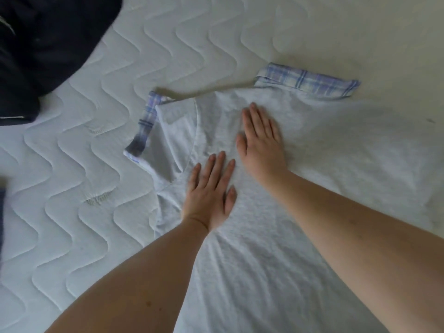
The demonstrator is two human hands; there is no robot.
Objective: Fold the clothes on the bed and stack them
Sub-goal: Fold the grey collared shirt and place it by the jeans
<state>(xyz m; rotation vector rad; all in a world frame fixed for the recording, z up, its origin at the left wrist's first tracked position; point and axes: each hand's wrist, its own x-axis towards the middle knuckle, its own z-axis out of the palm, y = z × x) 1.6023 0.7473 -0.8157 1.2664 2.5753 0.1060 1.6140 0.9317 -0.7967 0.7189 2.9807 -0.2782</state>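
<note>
A pale grey T-shirt (324, 164) with blue plaid sleeve cuffs (310, 79) lies spread on the white quilted mattress (79, 179). One sleeve is folded inward at the left, its plaid cuff (144, 126) turned up. My left hand (209, 191) lies flat on the shirt with straight fingers, just right of that folded sleeve. My right hand (260, 138) presses flat on the fabric a little farther up, fingers straight and together. Neither hand grips anything.
A dark navy garment (40, 44) is heaped at the top left corner of the mattress. A sliver of dark blue cloth (2, 212) shows at the left edge. Bare quilted mattress stretches left of the shirt and beyond it.
</note>
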